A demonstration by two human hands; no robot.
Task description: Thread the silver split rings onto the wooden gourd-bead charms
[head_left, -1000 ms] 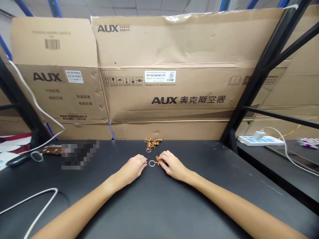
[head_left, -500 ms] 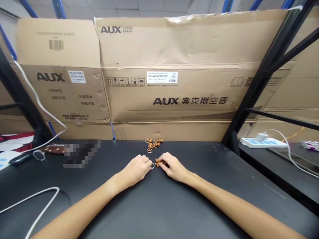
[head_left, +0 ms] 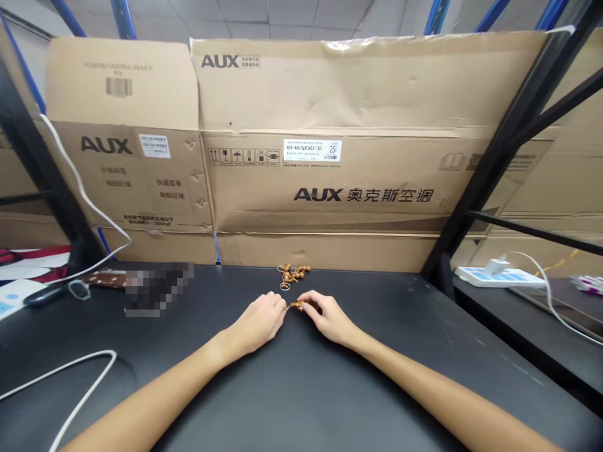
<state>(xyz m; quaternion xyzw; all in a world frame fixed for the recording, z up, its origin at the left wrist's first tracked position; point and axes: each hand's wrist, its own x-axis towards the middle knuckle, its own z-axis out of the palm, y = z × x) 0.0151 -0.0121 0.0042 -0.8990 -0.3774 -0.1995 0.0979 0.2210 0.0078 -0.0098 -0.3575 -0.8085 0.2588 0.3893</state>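
Note:
Close together over the black table (head_left: 301,389), my two hands are both closed. My left hand (head_left: 264,318) pinches a metal key ring (head_left: 287,307), which now shows nearly edge-on by the fingertips. Between thumb and fingers, my right hand (head_left: 327,316) grips a small brown beaded pendant (head_left: 298,306); the fingers cover part of it. The pendant's end meets the ring, but whether the two are joined is too small to tell. Just beyond the hands lies a pile of similar brown beaded keychains (head_left: 293,274) with metal rings.
Large cardboard boxes (head_left: 325,251) stand along the back of the table. At the left lie a pixelated dark object (head_left: 160,289) and a white cable (head_left: 89,370). A black metal frame (head_left: 475,182) rises at the right, with a white power strip (head_left: 509,277) beyond it.
The ring in my left hand has turned from face-on to nearly edge-on. The pendant in my right hand now reaches the ring; before, a small gap parted them. The camera has shifted slightly.

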